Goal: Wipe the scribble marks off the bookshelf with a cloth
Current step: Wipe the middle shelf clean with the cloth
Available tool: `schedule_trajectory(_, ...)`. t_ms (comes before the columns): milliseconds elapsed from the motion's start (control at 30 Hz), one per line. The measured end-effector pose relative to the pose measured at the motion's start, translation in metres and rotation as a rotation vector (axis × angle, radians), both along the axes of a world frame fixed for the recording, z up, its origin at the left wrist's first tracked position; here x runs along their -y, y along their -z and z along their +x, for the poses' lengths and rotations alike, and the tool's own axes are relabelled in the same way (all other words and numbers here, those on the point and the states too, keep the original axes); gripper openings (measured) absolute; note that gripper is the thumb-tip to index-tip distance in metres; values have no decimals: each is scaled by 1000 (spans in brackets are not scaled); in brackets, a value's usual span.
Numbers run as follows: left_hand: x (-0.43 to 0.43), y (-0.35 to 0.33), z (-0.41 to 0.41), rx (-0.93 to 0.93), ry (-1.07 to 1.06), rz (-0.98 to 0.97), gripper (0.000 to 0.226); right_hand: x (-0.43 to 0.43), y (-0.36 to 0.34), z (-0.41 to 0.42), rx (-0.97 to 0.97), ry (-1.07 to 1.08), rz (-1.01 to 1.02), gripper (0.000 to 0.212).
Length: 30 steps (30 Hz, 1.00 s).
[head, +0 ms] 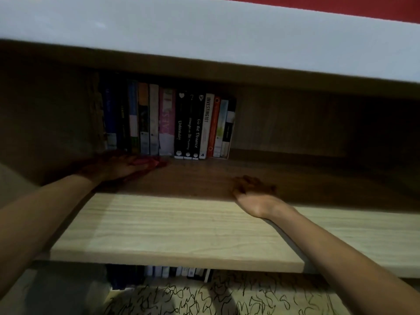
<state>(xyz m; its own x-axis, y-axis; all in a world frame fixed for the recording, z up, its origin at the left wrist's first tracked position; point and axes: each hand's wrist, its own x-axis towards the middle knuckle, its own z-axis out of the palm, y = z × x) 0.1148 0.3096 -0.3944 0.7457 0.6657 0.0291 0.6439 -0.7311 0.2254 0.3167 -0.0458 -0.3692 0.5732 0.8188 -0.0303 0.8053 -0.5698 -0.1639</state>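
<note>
Head view, looking down and into a wooden bookshelf. The near part of its pale, grained shelf board is lit; the back half lies in deep shadow under a thick grey-white top board. A strip of red wall shows above that, at the upper right.

At the back left of the shelf stands 1 row of upright books, spines facing out (1 white spine reads "INVESTING 101").

The left hand reaches deep into the shelf and lies flat, fingers stretched forward and close together, pressing on a red cloth. The cloth is bunched flat on the board just in front of the books, and its red edge peeks out past the fingertips. It is dim and blurred, so its texture cannot be told.

The right hand rests on the same board, well apart from the cloth, with the heel of the palm at the line where light meets shadow. Its fingers are loosely bent on the wood, with nothing visible in them.

Below the shelf board, black scribble marks cover a pale surface in dense, looping squiggles. A second row of books sits just above and behind them.
</note>
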Motion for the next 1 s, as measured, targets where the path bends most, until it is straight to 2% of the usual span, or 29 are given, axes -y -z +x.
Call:
schedule_trajectory(67, 8, -5, 3, -54, -85, -14, 116, -3, 0, 3, -9, 4, 14, 50)
schedule_trajectory(200, 89, -42, 0, -145, -96, -45, 118, -6, 1, 7, -21, 0, 22, 50)
schedule_trajectory(300, 121, -50, -1, -134, -113, -32, 136, -5, 1, 5, -36, -1, 51, 51)
schedule_trajectory(333, 143, -56, -5, -129, -120, -51, 134, -6, 0, 5, -39, -1, 58, 51)
schedule_trajectory(367, 163, -58, -6, -81, -125, -81, 120, -4, -1, 4, -42, -2, 57, 52)
schedule_trajectory(433, 196, -54, -9, -34, -143, -87, 77, -2, -4, 3, -63, -2, 58, 51)
schedule_trajectory(467, 212, -52, -15, -30, -138, -74, 71, 0, -6, 1, -71, -3, 57, 51)
schedule_trajectory(567, 221, -31, -60, -178, -126, 8, 86, 5, -9, -2, -77, -5, 52, 50)
schedule_trajectory(667, 222, -30, -93, -211, -215, 30, 107, 9, -12, -2, -117, -4, 109, 46)
schedule_trajectory(733, 225, -28, -85, -192, -344, 43, 93, 14, -16, 2, -155, 30, 138, 45)
schedule_trajectory(833, 253, -30, -46, -161, -446, 43, 69, 29, -24, 7, -250, 109, 41, 48)
schedule_trajectory(900, 293, -26, -9, -149, -339, 71, 64, 35, -26, 12, -230, 130, 30, 47)
schedule_trajectory(1000, 368, -18, 41, -137, -58, 105, 63, 45, -22, 16, -151, 94, 29, 41)
